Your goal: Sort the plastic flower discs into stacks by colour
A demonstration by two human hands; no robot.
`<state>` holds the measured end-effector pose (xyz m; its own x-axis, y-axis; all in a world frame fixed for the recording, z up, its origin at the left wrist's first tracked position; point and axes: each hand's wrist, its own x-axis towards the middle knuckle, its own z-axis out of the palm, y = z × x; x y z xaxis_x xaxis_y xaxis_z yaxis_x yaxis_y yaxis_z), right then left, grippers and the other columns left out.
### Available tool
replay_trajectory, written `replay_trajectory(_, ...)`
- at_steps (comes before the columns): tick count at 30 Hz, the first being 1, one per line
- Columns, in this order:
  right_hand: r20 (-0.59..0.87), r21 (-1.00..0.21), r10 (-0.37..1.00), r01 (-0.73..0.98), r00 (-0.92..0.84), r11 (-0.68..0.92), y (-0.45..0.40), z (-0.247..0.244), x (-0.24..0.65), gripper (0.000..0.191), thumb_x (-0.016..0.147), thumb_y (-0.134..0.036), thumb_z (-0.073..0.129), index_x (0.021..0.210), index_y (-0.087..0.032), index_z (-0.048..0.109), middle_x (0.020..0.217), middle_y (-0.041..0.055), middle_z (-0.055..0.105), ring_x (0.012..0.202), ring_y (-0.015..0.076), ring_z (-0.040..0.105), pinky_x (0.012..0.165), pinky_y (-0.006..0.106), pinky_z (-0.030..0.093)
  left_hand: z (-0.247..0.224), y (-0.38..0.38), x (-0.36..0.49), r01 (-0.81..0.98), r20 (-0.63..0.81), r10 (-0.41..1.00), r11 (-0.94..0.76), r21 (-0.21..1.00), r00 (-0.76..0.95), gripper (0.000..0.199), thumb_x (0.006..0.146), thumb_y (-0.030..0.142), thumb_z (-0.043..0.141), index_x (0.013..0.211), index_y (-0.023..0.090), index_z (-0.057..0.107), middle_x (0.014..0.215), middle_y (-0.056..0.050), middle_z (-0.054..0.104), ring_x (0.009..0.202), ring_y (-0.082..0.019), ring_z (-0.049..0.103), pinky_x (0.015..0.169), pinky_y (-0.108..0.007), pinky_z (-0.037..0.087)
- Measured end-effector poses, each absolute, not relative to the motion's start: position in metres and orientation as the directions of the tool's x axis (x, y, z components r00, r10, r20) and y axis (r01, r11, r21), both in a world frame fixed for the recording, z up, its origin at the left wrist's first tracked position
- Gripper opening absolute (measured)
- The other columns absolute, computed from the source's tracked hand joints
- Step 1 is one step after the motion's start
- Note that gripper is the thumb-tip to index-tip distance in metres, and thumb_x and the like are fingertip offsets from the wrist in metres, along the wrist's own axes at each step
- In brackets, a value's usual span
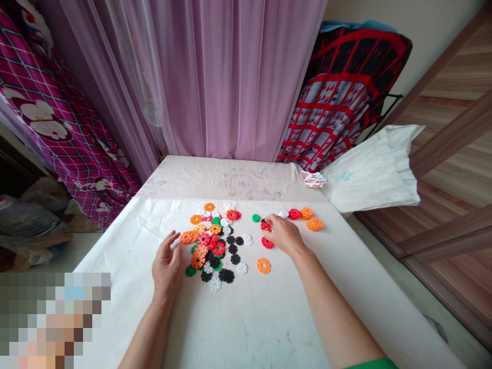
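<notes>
1. Left hand (167, 264), lower left of centre: the grip is open and empty, fingers slightly curled beside the disc pile, probably to keep it bounded.
2. Disc pile (203, 239), centre: notched discs overlap on the white surface (230, 323), apparently within reach of both hands.
3. Red disc (265, 226), right of centre: it lies at the right hand's (286, 237) fingertips; a firm grip cannot be confirmed.
4. Orange clusters (315, 224), right: these sit apart, presumably to avoid mixing with loose discs.
</notes>
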<state>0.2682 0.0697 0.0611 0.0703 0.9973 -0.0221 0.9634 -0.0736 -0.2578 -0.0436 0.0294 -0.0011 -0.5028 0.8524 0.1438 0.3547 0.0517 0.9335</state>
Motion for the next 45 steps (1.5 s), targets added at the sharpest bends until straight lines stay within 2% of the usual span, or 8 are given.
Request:
replay_trajectory(13,-0.078,-0.186,0.997,0.983,-0.016,0.002,0.041,0.050,0.274,0.027,0.083,-0.024,0.059,0.109,-0.022,0.064,0.111,0.0045,0.069,0.102,0.0194,0.062,0.077,0.026,0.039,-0.003,0.029,-0.045,0.373,0.184,0.855,0.012,0.928,-0.486,0.034,0.083,0.038,0.055,0.111,0.024,0.069,0.135,-0.007,0.063,0.122,-0.024,0.060,0.110,-0.040,0.042)
replay_trajectory(21,-0.082,-0.214,0.996,0.977,-0.020,0.002,0.044,0.065,0.270,0.032,0.084,-0.021,0.057,0.116,-0.023,0.064,0.120,0.0048,0.066,0.109,0.0186,0.060,0.084,0.026,0.041,-0.003,0.029,-0.045,0.367,0.166,0.855,0.030,0.930,-0.491,0.033,0.083,0.036,0.055,0.111,0.025,0.069,0.136,-0.006,0.062,0.121,-0.024,0.060,0.109,-0.041,0.043)
replay_trajectory(26,-0.022,-0.238,0.994,0.966,-0.110,0.102,0.075,0.074,0.238,0.029,0.088,-0.019,0.052,0.113,-0.023,0.066,0.121,0.0055,0.066,0.110,0.0189,0.059,0.091,0.028,0.041,-0.002,0.028,-0.045,0.363,0.167,0.854,0.027,0.931,-0.493,0.033,0.083,0.038,0.056,0.110,0.025,0.069,0.136,-0.006,0.062,0.121,-0.024,0.060,0.108,-0.040,0.044)
replay_trajectory(31,0.077,-0.266,0.981,0.945,-0.175,0.190,0.111,0.060,0.192,0.045,0.088,-0.026,0.055,0.133,-0.025,0.053,0.133,0.0070,0.059,0.118,0.0197,0.055,0.095,0.029,0.042,-0.003,0.028,-0.046,0.347,0.155,0.863,0.025,0.938,-0.481,0.034,0.083,0.036,0.054,0.111,0.024,0.067,0.137,-0.007,0.062,0.125,-0.025,0.058,0.110,-0.040,0.042)
replay_trajectory(35,0.009,-0.216,0.995,0.971,-0.103,0.103,0.126,0.053,0.172,0.041,0.089,-0.035,0.056,0.128,-0.023,0.056,0.126,0.0102,0.062,0.113,0.0233,0.058,0.090,0.031,0.045,-0.004,0.029,-0.046,0.335,0.151,0.853,0.030,0.942,-0.500,0.032,0.083,0.036,0.054,0.110,0.024,0.068,0.137,-0.007,0.062,0.124,-0.025,0.059,0.110,-0.040,0.042)
replay_trajectory(39,-0.061,-0.166,0.996,0.985,-0.064,0.053,0.131,0.052,0.164,0.031,0.088,-0.026,0.055,0.118,-0.018,0.060,0.114,0.0115,0.067,0.104,0.0236,0.063,0.084,0.030,0.045,-0.004,0.029,-0.045,0.334,0.152,0.855,0.026,0.942,-0.495,0.033,0.082,0.036,0.055,0.109,0.024,0.068,0.137,-0.007,0.061,0.124,-0.025,0.058,0.110,-0.041,0.042)
replay_trajectory(41,-0.070,-0.171,0.996,0.984,-0.060,0.048,0.132,0.052,0.165,0.031,0.087,-0.024,0.056,0.117,-0.017,0.059,0.112,0.0120,0.069,0.103,0.0235,0.064,0.084,0.030,0.045,-0.004,0.029,-0.044,0.339,0.157,0.854,0.024,0.941,-0.496,0.033,0.082,0.036,0.054,0.109,0.023,0.068,0.137,-0.008,0.062,0.125,-0.025,0.057,0.110,-0.041,0.042)
replay_trajectory(45,-0.042,-0.256,0.998,0.966,-0.048,0.035,0.128,0.049,0.177,0.037,0.086,-0.035,0.061,0.120,-0.020,0.058,0.113,0.0103,0.069,0.103,0.0225,0.064,0.085,0.029,0.045,-0.005,0.030,-0.045,0.356,0.170,0.851,0.021,0.934,-0.496,0.032,0.083,0.035,0.053,0.109,0.024,0.068,0.136,-0.007,0.063,0.123,-0.024,0.059,0.110,-0.041,0.042)
